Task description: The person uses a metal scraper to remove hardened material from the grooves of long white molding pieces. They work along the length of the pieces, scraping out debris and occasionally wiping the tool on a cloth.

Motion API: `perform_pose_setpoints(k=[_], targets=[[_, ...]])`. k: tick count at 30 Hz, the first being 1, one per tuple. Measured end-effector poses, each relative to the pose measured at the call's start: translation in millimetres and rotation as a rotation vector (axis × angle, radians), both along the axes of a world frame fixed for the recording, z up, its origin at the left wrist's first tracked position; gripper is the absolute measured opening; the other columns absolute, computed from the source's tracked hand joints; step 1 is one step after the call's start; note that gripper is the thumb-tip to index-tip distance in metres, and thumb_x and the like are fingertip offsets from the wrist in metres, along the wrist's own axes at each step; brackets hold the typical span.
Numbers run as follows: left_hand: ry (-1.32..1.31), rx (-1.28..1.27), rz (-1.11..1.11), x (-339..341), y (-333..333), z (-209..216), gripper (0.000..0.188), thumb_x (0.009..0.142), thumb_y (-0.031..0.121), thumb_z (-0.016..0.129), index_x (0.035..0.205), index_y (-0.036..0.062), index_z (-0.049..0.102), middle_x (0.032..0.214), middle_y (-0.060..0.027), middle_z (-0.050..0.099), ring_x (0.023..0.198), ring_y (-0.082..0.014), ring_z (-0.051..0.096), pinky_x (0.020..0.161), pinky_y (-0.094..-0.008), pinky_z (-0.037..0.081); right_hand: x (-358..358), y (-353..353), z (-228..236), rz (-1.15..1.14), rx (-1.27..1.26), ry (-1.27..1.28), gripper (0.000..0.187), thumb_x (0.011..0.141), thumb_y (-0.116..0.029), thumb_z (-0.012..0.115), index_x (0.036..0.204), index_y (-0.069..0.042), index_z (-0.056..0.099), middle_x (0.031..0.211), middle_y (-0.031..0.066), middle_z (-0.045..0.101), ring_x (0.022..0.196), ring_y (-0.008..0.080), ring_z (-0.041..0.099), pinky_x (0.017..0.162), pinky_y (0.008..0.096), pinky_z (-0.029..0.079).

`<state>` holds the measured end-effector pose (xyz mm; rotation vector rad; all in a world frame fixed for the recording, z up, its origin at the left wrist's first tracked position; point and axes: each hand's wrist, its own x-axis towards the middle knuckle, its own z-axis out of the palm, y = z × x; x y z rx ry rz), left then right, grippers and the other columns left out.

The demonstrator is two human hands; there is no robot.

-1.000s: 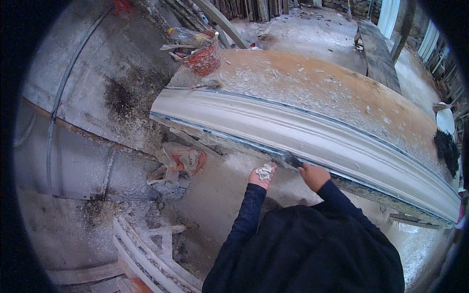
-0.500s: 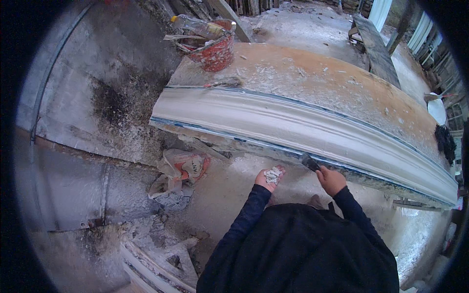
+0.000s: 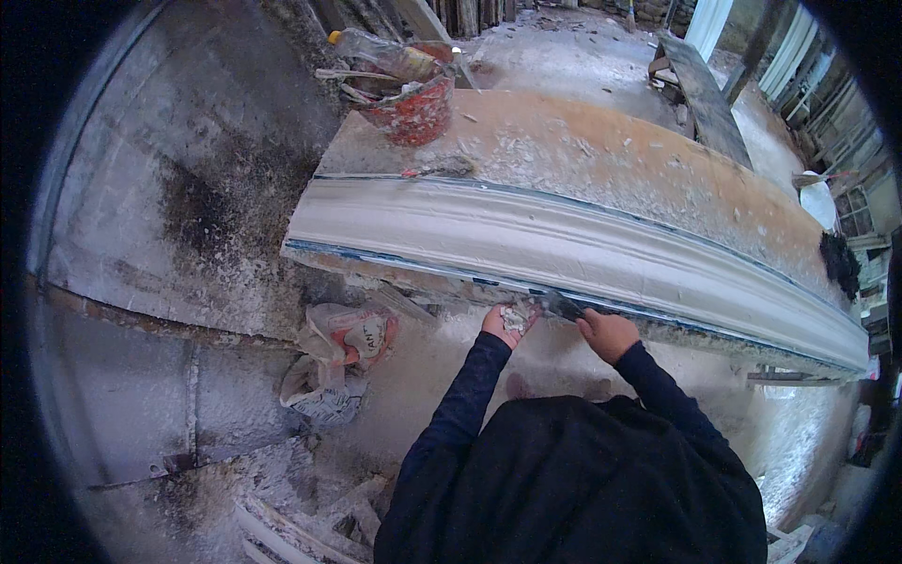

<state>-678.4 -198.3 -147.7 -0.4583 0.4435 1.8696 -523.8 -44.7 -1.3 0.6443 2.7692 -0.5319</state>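
My left hand (image 3: 495, 326) is cupped palm up and holds a small heap of white plaster scraps (image 3: 515, 319). In my right hand (image 3: 611, 336) is a dark, flat-bladed scraper (image 3: 562, 305), gripped by its handle. Its blade points left, close to the cupped palm and along the moulding's near edge; whether it touches that edge I cannot tell. A long white plaster moulding (image 3: 526, 224) with ridged profiles runs across the bench, with blue strips along both long edges.
The orange-brown bench (image 3: 658, 160) is strewn with plaster crumbs. A splattered red bucket (image 3: 411, 115) with a plastic bottle (image 3: 385, 52) stands at its far left corner, near a brush (image 3: 442, 167). A crumpled bag (image 3: 338, 338) lies below, left of my arm. A dark plank (image 3: 700, 99) stretches behind.
My right hand has brought the scraper leftward along the near edge, closer to my left hand. The left hand still holds the scraps, and the view has shifted slightly.
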Motion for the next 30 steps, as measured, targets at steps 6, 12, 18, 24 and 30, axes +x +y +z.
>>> perform_pose_setpoints(k=[6, 12, 18, 24, 30], targets=[[0.030, 0.016, -0.011, -3.1, -3.7, -23.5, 0.041, 0.086, 0.022, 0.032, 0.108, -0.0080, 0.049, 0.101, -0.0208, 0.058, 0.093, -0.0338, 0.058, 0.076, -0.0403, 0.052, -13.6, -11.9, 2.7, -0.028, -0.038, 0.019, 0.031, 0.088, -0.037, 0.040, 0.090, -0.010, 0.054, 0.070, 0.0182, 0.060, 0.068, 0.0375, 0.059, 0.059, 0.0495, 0.045], [0.070, -0.093, 0.033, -9.4, -8.6, -11.2, 0.041, 0.086, 0.020, 0.032, 0.109, -0.0098, 0.047, 0.104, -0.0224, 0.056, 0.097, -0.0357, 0.056, 0.078, -0.0408, 0.052, -35.5, -18.5, -4.9, 0.042, -0.004, 0.077, 0.032, 0.087, -0.038, 0.041, 0.089, -0.009, 0.055, 0.070, 0.0178, 0.060, 0.069, 0.0368, 0.059, 0.060, 0.0479, 0.046], [0.016, 0.031, 0.020, -27.1, -20.1, 1.1, 0.041, 0.085, 0.020, 0.033, 0.108, -0.0108, 0.046, 0.106, -0.0227, 0.055, 0.097, -0.0365, 0.056, 0.080, -0.0422, 0.051, -26.3, -7.4, -1.6, 0.079, 0.016, 0.029, 0.033, 0.087, -0.038, 0.039, 0.087, -0.009, 0.055, 0.069, 0.0174, 0.060, 0.066, 0.0363, 0.059, 0.059, 0.0482, 0.047], [0.065, 0.059, 0.023, -29.2, -22.0, -5.3, 0.040, 0.084, 0.022, 0.035, 0.108, -0.0073, 0.049, 0.105, -0.0222, 0.056, 0.096, -0.0370, 0.056, 0.080, -0.0427, 0.051, -51.5, -36.5, -3.9, 0.075, 0.039, 0.093, 0.030, 0.087, -0.036, 0.040, 0.088, -0.009, 0.054, 0.067, 0.0178, 0.060, 0.064, 0.0364, 0.059, 0.058, 0.0484, 0.046], [-0.046, 0.104, 0.048, -27.2, -32.7, -10.3, 0.037, 0.083, 0.021, 0.037, 0.106, -0.0054, 0.050, 0.106, -0.0204, 0.056, 0.096, -0.0369, 0.056, 0.080, -0.0431, 0.051, -18.0, -12.7, 2.4, 0.049, 0.048, -0.015, 0.030, 0.087, -0.037, 0.040, 0.089, -0.010, 0.055, 0.069, 0.0171, 0.061, 0.066, 0.0359, 0.060, 0.058, 0.0482, 0.047]])
